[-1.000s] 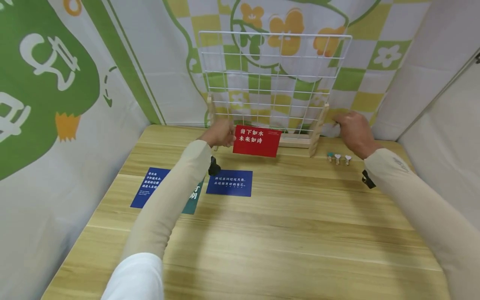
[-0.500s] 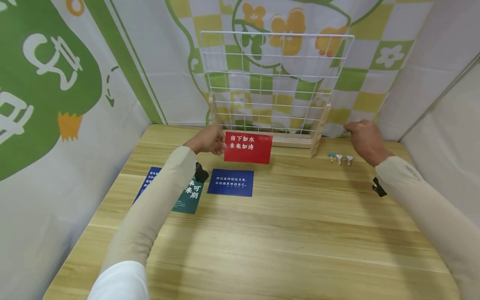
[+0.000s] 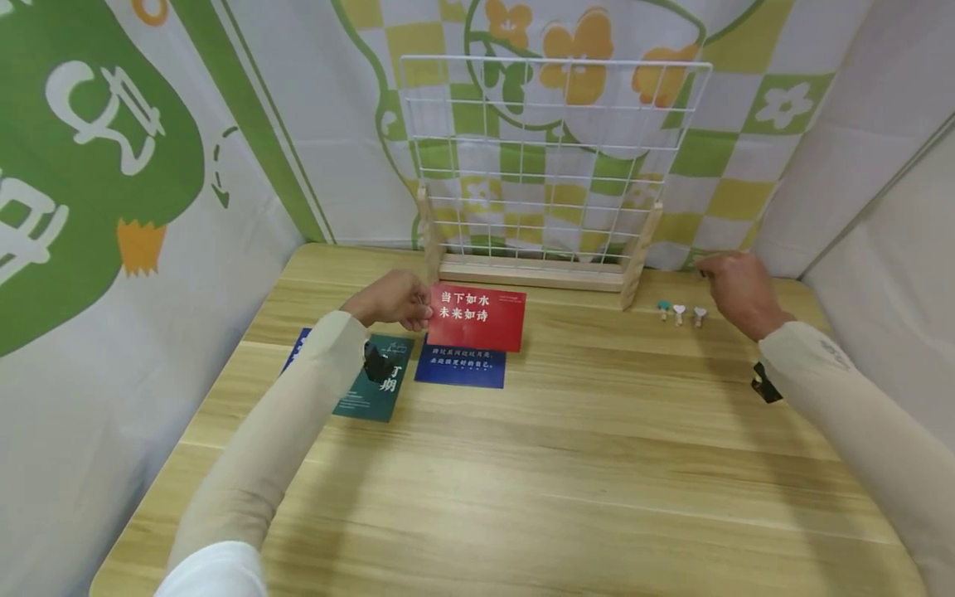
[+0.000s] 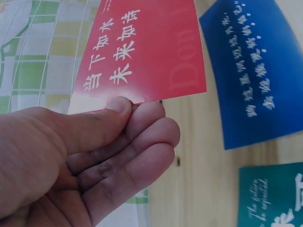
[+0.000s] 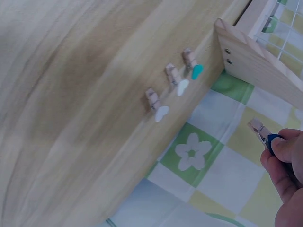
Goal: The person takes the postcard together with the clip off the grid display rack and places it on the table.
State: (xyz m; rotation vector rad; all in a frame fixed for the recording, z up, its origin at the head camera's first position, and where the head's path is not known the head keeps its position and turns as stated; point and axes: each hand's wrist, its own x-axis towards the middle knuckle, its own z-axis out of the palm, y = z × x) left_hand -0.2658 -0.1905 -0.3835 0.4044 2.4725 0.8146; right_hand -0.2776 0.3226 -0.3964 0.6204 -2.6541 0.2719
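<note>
My left hand (image 3: 391, 300) pinches a red card (image 3: 477, 319) by its left edge, thumb on the printed face. The card is held in front of the wire grid rack, overlapping a blue card (image 3: 462, 371) in the head view. In the left wrist view the lower fingers curl beneath the thumb. Out past the rack's right side, my right hand (image 3: 739, 290) holds a small wooden clothespin (image 5: 258, 130) with a dark blue decoration between thumb and finger. A green card (image 3: 373, 394) and another blue card (image 3: 297, 348) lie partly hidden by my left arm.
At the back stands a white wire grid (image 3: 555, 60) in a wooden base (image 3: 533, 275). Three small clothespins (image 5: 173, 73), two with white hearts and one teal, lie in a row right of it. A patterned cloth (image 3: 783, 104) hangs behind the table.
My left hand has drawn the red card toward me and leftward, down from the rack's foot to over the blue card. My right hand has shifted right and slightly nearer with its clothespin.
</note>
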